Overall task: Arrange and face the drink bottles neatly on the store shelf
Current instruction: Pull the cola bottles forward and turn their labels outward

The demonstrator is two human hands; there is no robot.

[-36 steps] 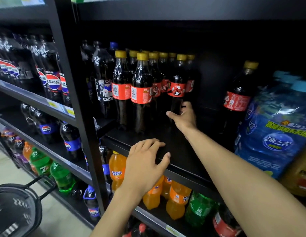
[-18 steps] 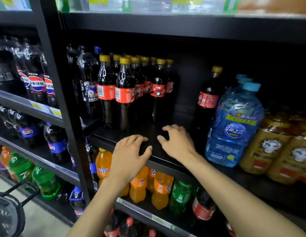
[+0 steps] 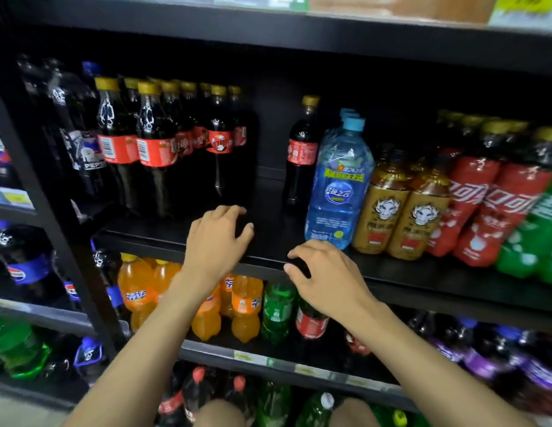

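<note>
Looking down in the head view, faced a black shelf (image 3: 164,238) stocked with drinks. Rested the left hand (image 3: 217,238) palm-down on the bare board near its front edge, fingers loosely bent and grasping nothing, just in front of the yellow-capped cola bottles (image 3: 157,149). Held the right hand (image 3: 324,275) lower and to the right, fingertips touching the shelf's front lip, fingers relaxed and slightly curved, no bottle in them.

Found the yellow-capped cola bottles bunched upright at the left of the shelf, several rows deep, red labels turned different ways: barcodes forward on the two front ones. Found a lone cola bottle (image 3: 302,155) upright farther back, apart from that bunch across a bare gap, just beside a blue water bottle (image 3: 339,186). Saw gold tea bottles (image 3: 404,211), red cola bottles (image 3: 484,204) and green bottles (image 3: 533,241) in turn to the right, blurred. Saw a dark Pepsi bottle (image 3: 83,149) left of the bunch. Noted orange soda bottles (image 3: 139,291) on the shelf below, under the left forearm.
</note>
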